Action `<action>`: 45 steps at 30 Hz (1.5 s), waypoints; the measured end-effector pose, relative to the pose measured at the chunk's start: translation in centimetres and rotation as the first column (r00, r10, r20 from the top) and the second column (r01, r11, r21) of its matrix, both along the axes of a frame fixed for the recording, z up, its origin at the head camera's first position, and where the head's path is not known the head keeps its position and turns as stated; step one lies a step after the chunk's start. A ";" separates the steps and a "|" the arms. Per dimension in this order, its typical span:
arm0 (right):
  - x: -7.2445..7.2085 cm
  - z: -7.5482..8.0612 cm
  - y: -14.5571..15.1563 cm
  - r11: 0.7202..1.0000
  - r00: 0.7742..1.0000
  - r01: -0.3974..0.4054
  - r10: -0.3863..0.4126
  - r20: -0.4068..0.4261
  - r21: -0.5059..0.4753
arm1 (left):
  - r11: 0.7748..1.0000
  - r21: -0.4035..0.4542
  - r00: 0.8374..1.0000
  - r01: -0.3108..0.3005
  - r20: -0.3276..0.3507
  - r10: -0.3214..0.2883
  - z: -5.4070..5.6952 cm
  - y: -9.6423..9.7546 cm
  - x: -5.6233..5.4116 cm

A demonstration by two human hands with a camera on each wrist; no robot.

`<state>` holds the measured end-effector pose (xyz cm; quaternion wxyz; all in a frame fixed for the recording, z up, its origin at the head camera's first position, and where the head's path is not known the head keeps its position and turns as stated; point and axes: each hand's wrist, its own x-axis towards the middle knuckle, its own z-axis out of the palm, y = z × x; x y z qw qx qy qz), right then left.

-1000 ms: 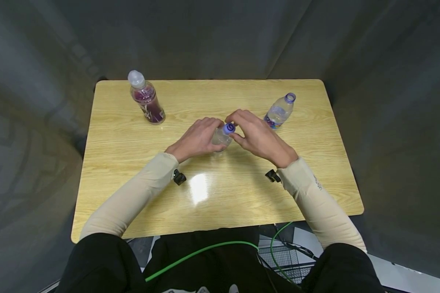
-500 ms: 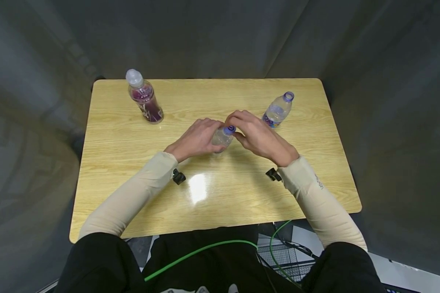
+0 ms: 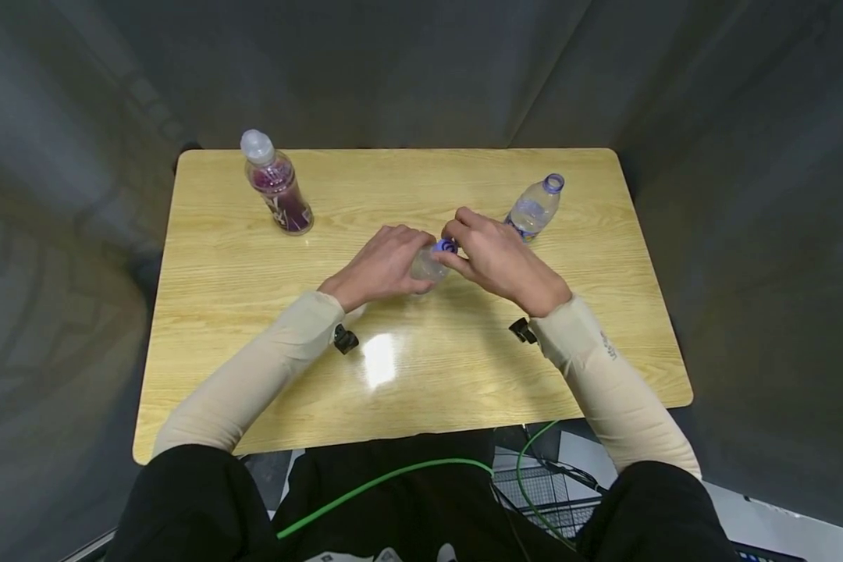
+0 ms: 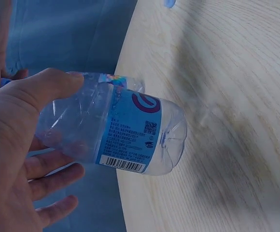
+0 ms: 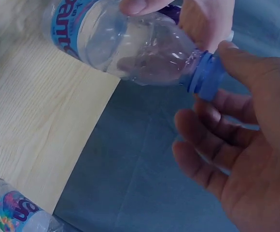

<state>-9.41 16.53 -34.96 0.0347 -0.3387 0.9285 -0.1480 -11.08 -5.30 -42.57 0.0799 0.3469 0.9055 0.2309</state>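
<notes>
A clear plastic bottle (image 4: 130, 130) with a blue label is held over the middle of the table by my left hand (image 3: 388, 267), thumb on one side and fingers on the other. It leans, neck toward my right hand (image 3: 497, 259). On its neck sits a blue cap (image 5: 207, 76). My right thumb presses one side of the cap, with the forefinger on the opposite side, while the other right fingers curl loosely beneath. In the head view, the left hand covers part of the bottle.
Another clear bottle (image 3: 536, 207) with a purple-blue neck stands uncapped at the back right, just beyond the right hand. A bottle of dark purple drink (image 3: 284, 195) with a white cap is at the back left. Dark curtains (image 3: 365, 70) surround the wooden table (image 3: 435, 382).
The right thumb and fingers loosened from the cap half a second ago and now pinch it again. The bottle and both hands have shifted slightly to the right.
</notes>
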 end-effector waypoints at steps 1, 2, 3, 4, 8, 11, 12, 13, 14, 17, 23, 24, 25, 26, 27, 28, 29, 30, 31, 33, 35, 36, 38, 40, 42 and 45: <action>0.0 0.0 0.0 1.000 1.000 0.017 -0.016 -0.002 0.019 | 1.000 -0.002 1.000 0.004 0.000 -0.004 0.0 0.0 0.0; 0.0 -0.1 0.0 0.999 1.000 0.031 -0.030 -0.006 0.036 | 1.000 -0.003 1.000 0.007 -0.001 -0.007 0.0 0.1 0.1; 0.1 -0.2 0.0 0.998 0.999 0.043 -0.042 -0.011 0.050 | 1.000 -0.004 1.000 0.008 -0.004 -0.008 0.0 0.1 0.1; 0.1 -0.2 0.0 0.997 0.998 0.053 -0.052 -0.019 0.063 | 1.000 -0.006 1.000 0.009 -0.006 -0.009 0.0 0.1 0.1; 0.1 -0.6 0.0 0.994 0.995 0.058 -0.049 -0.089 0.097 | 1.000 -0.017 1.000 0.010 -0.011 -0.010 -0.2 0.2 0.2; 0.0 -0.9 0.0 0.991 0.991 0.059 -0.043 -0.130 0.120 | 1.000 -0.024 1.000 0.017 -0.011 -0.017 -0.3 0.3 0.2; 0.0 -1.0 0.0 0.990 0.991 0.061 -0.045 -0.127 0.125 | 0.999 -0.028 1.000 0.020 -0.009 -0.020 -0.3 0.3 0.2; 0.0 -0.9 0.1 0.990 0.992 0.064 -0.050 -0.112 0.123 | 0.999 -0.032 1.000 0.024 -0.006 -0.024 -0.3 0.3 0.2; 0.0 -0.9 0.1 0.991 0.994 0.064 -0.053 -0.090 0.118 | 0.999 -0.035 1.000 0.028 -0.001 -0.028 -0.3 0.4 0.2; 0.1 -0.7 0.5 0.996 0.999 0.038 -0.038 0.003 0.083 | 0.998 -0.047 0.999 0.031 0.014 -0.030 -0.2 0.4 0.2; 0.3 -0.3 0.9 0.999 0.994 -0.032 0.029 0.102 0.029 | 0.999 -0.050 0.999 0.016 0.033 -0.014 -0.1 0.2 0.0; 0.3 -0.3 1.0 0.999 0.994 -0.035 0.032 0.109 0.025 | 0.999 -0.052 0.999 0.017 0.037 -0.015 -0.1 0.2 0.0; 0.3 -0.3 1.0 0.999 0.992 -0.036 0.033 0.119 0.023 | 0.998 -0.055 0.999 0.020 0.036 -0.018 -0.1 0.2 0.0; 0.3 -0.3 1.0 0.999 0.991 -0.037 0.034 0.128 0.021 | 0.998 -0.058 0.999 0.026 0.038 -0.024 -0.1 0.2 0.0; 0.3 -0.3 1.0 0.999 0.990 -0.039 0.036 0.135 0.021 | 0.998 -0.060 0.999 0.031 0.040 -0.029 -0.1 0.2 0.0; 0.3 -0.4 1.1 0.999 0.989 -0.042 0.038 0.141 0.023 | 0.997 -0.063 0.999 0.035 0.041 -0.033 -0.2 0.2 0.0; 0.3 -0.4 1.1 0.999 0.989 -0.045 0.041 0.145 0.026 | 0.997 -0.069 0.998 0.040 0.040 -0.038 -0.2 0.2 0.0; 0.3 -0.5 1.1 0.999 0.989 -0.046 0.041 0.144 0.029 | 0.996 -0.074 0.998 0.045 0.038 -0.042 -0.2 0.3 0.0; 0.3 -0.5 1.1 0.999 0.989 -0.045 0.040 0.140 0.030 | 0.996 -0.076 0.998 0.048 0.036 -0.046 -0.2 0.2 0.0; 0.3 -0.7 1.1 0.999 0.992 -0.042 0.038 0.120 0.033 | 0.996 -0.079 0.998 0.052 0.027 -0.050 -0.1 0.2 0.1; 0.2 -0.8 1.1 0.999 0.995 -0.037 0.034 0.095 0.035 | 0.995 -0.085 0.998 0.055 0.015 -0.054 0.0 0.2 0.1; 0.2 -0.8 1.1 0.999 0.996 -0.036 0.033 0.081 0.037 | 0.995 -0.088 0.998 0.056 0.010 -0.055 0.0 0.2 0.1; 0.1 -1.0 1.1 0.999 0.998 -0.035 0.033 0.047 0.041 | 0.995 -0.088 0.999 0.054 0.006 -0.054 0.1 0.2 0.2; 0.0 -1.2 1.1 0.998 1.000 -0.024 0.024 0.012 0.050 | 0.994 -0.092 0.999 0.051 0.005 -0.051 0.2 0.2 0.2; -0.1 -1.4 1.1 0.998 1.000 -0.007 0.008 -0.025 0.057 | 0.995 -0.093 0.999 0.048 0.003 -0.047 0.3 0.3 0.3; -0.3 -1.7 1.1 0.998 0.999 0.026 -0.023 -0.048 0.054 | 0.994 -0.098 0.999 0.046 -0.005 -0.047 0.3 0.4 0.4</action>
